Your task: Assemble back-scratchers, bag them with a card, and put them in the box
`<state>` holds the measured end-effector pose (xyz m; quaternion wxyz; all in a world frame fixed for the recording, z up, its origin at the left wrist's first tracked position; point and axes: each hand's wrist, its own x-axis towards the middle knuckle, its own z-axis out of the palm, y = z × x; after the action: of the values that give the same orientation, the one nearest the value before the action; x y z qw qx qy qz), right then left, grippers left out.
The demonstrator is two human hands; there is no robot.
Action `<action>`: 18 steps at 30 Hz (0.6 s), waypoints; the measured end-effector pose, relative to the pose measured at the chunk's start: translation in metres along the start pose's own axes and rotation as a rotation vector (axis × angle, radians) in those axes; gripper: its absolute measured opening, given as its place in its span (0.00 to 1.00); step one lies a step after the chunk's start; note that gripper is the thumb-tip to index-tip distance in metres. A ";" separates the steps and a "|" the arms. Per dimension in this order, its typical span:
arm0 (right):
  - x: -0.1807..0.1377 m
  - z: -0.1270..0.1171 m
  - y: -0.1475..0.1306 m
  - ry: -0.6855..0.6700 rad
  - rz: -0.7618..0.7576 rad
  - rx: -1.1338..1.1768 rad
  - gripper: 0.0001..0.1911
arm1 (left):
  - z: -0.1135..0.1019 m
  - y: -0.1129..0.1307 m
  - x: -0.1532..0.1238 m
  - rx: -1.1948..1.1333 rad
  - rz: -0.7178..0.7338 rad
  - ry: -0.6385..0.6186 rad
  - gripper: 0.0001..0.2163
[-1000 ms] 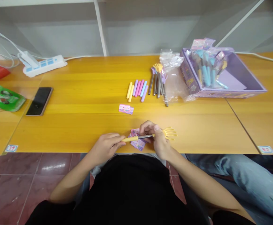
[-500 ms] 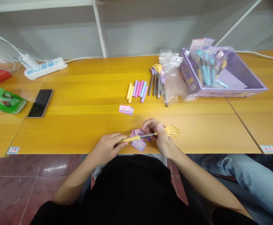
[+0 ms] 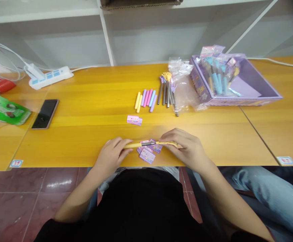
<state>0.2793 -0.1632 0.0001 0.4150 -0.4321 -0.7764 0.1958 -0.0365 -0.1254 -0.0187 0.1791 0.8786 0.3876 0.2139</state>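
Note:
My left hand pinches the yellow handle end of a small telescopic back scratcher that lies level above the table's front edge. Covering the scratcher's yellow claw head, my right hand is closed over it, so the head barely shows. Under the rod lie several small pink and purple cards. One more pink card rests a little farther back.
Pastel handle sleeves and metal scratcher rods lie mid-table beside clear plastic bags. A purple box of packed scratchers sits at right. A phone, power strip and green packet are at left. Another person's jeans-clad leg is at lower right.
My right hand slid from the rod out over the claw head and now covers it. The scratcher dropped lower and level over the cards. The left hand kept its grip on the handle.

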 end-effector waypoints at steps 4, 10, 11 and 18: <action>-0.004 0.003 0.000 -0.027 -0.167 -0.337 0.06 | -0.007 0.006 0.002 0.231 0.122 -0.100 0.11; -0.018 0.009 -0.005 -0.032 -0.255 -0.521 0.07 | -0.009 0.010 -0.002 0.259 0.234 -0.176 0.17; -0.019 0.009 -0.005 -0.028 -0.265 -0.536 0.07 | -0.009 0.009 -0.002 0.283 0.260 -0.181 0.20; -0.028 0.014 -0.002 0.012 -0.263 -0.657 0.06 | -0.011 0.010 -0.001 0.471 0.300 -0.200 0.31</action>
<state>0.2744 -0.1871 -0.0199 0.2802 -0.4401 -0.8444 -0.1220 -0.0365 -0.1307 -0.0052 -0.0258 0.9602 0.2729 0.0544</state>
